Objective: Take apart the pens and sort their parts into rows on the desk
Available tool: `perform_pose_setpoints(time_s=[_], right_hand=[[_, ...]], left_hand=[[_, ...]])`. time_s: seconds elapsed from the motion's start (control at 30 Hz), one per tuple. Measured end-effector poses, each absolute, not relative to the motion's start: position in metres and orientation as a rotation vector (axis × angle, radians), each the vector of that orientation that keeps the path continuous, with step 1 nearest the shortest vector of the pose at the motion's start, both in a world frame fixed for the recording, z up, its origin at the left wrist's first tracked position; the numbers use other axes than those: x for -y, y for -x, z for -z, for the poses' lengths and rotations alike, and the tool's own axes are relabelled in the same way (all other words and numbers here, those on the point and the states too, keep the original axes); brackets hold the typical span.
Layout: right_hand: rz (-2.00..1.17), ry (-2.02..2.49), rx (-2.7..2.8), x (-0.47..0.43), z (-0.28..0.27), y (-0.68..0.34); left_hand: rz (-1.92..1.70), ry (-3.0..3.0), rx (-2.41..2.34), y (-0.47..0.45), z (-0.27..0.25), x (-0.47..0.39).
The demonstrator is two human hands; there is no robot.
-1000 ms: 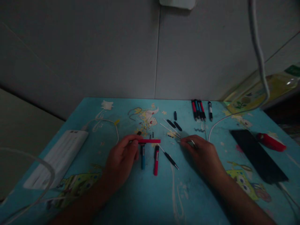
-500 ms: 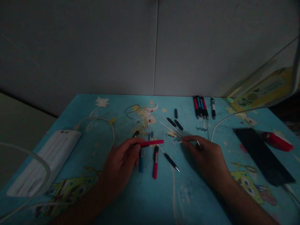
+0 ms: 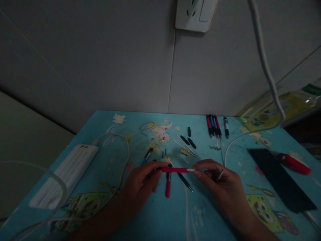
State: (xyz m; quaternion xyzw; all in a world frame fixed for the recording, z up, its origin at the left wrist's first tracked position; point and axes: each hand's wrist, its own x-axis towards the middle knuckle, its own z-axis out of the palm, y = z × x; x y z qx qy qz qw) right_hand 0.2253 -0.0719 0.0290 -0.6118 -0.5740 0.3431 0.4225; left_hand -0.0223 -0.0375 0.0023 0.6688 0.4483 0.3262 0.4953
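Observation:
My left hand (image 3: pixel 144 177) is closed around a red pen barrel (image 3: pixel 177 170), held level above the table. At the barrel's right end my right hand (image 3: pixel 218 180) pinches a small pale pen part (image 3: pixel 191 170), touching the barrel. A short whitish thing (image 3: pixel 220 174) shows at the right hand's fingers; I cannot tell its kind. Below the hands lie another red pen barrel (image 3: pixel 168 187) and a dark pen front with a metal tip (image 3: pixel 185 182). Thin white refills (image 3: pixel 184 147) and dark grips (image 3: pixel 192 143) lie beyond. A blue pen barrel (image 3: pixel 146 157) is partly hidden by the left hand.
Several pens (image 3: pixel 214 126) lie side by side at the back, with a grey-and-black pen (image 3: pixel 226 128) beside them. A white power strip (image 3: pixel 66 175) is on the left. To the right are a dark flat slab (image 3: pixel 282 179), a red object (image 3: pixel 296 164) and a cable (image 3: pixel 240 134).
My right hand has moved from the small parts to the red barrel's end, bringing the pale part against it. The view has tilted up, showing a wall socket.

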Motion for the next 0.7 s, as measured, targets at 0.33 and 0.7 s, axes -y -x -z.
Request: perform_pose_setpoints(time_s=[0.33, 0.7], right_hand=[[-0.762, 1.441, 1.582, 0.069, -0.026, -0.227], [-0.709, 1.317, 1.812, 0.075, -0.018, -0.215]], left_hand=[[-0.752, -1.745, -1.062, 0.025, -0.002, 0.035], [-0.668, -1.644, -0.854, 0.024, 0.003, 0.037]])
